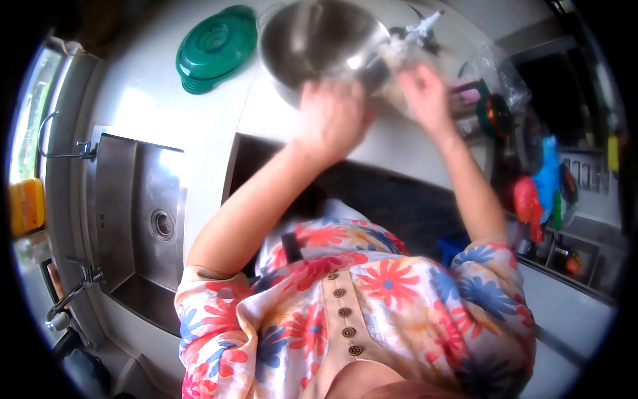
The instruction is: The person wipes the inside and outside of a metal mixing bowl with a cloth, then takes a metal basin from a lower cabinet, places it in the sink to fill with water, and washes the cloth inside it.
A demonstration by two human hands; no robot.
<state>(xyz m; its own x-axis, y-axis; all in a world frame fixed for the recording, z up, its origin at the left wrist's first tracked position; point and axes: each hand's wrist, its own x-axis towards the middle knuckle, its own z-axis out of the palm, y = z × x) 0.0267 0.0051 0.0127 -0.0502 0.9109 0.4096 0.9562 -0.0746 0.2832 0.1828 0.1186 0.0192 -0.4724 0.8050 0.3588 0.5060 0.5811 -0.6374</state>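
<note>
A large steel bowl (312,40) stands on the white counter at the top middle. My left hand (334,116) is at the bowl's near rim, its fingers curled and blurred; what they hold, if anything, is hidden. Right of the bowl is my right hand (423,90), raised, with its fingertips near a pale, crumpled thing (399,52) that is too blurred to name. Whether the fingers grip it is unclear. A white and pale blue object (425,25) lies just beyond.
A green lid (216,43) lies left of the bowl. On the left is a steel sink (136,219) with taps. At the right are a clear plastic bag (498,73), a dark green-and-orange round item (495,115), and hanging red and blue items (549,176).
</note>
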